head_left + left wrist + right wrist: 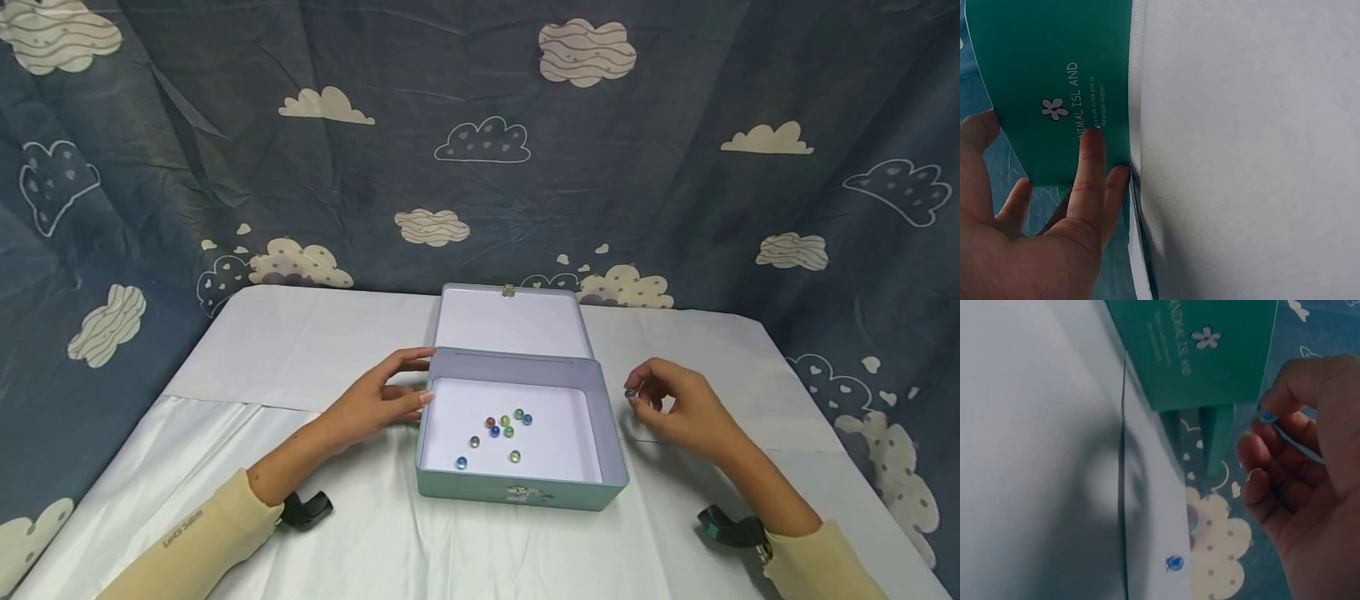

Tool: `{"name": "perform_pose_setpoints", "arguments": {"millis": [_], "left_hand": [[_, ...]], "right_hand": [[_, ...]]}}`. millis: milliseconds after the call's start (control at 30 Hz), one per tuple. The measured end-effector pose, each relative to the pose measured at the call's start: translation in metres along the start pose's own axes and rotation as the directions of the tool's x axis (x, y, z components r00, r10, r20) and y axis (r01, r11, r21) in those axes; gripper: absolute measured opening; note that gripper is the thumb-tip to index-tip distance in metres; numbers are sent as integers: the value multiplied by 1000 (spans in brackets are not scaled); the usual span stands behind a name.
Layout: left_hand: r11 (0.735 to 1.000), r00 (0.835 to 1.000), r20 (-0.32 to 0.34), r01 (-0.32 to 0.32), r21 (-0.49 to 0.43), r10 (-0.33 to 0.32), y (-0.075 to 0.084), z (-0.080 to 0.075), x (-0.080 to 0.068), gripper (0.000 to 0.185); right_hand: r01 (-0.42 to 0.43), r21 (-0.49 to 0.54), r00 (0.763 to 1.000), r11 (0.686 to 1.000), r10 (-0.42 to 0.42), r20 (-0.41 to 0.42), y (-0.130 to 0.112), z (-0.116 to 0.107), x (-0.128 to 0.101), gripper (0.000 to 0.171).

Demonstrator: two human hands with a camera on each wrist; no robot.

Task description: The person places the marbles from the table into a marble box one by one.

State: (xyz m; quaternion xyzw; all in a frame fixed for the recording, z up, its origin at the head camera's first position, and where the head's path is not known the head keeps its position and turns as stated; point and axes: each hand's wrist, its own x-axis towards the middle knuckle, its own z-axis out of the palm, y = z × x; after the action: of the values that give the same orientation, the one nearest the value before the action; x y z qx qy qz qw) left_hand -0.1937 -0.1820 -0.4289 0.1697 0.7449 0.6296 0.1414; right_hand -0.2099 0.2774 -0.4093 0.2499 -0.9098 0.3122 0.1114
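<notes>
A green metal box [517, 497] with a pale lilac inside stands with its lid [513, 321] folded back. Several glass marbles [508, 432], blue, green, brownish and yellow-green, lie on its floor. My left hand [378, 396] rests against the box's left side, fingers fairly straight; in the left wrist view the fingertips [1091, 140] touch the printed green wall. To the right of the box, my right hand [682, 408] pinches a small marble [630, 392] between thumb and index finger. It shows blue [1265, 416] in the right wrist view, partly covered by the fingertips.
Another blue marble [1175, 562] lies on the white cloth in the right wrist view. White cloth [352, 517] with a fold line covers the table. Behind it hangs a dark blue curtain [420, 75] with cloud prints.
</notes>
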Motion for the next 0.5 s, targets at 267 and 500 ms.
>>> {"name": "perform_pose_setpoints", "arguments": {"millis": [267, 500], "left_hand": [[1000, 1000, 0, -3, -13, 3, -2, 0, 0, 64], [1000, 1000, 0, 1, -21, -1, -1, 0, 0, 64]], "right_hand": [[72, 70, 997, 995, -73, 10, -13, 0, -1, 33], [114, 113, 993, 987, -119, 30, -22, 2, -1, 36]]}}
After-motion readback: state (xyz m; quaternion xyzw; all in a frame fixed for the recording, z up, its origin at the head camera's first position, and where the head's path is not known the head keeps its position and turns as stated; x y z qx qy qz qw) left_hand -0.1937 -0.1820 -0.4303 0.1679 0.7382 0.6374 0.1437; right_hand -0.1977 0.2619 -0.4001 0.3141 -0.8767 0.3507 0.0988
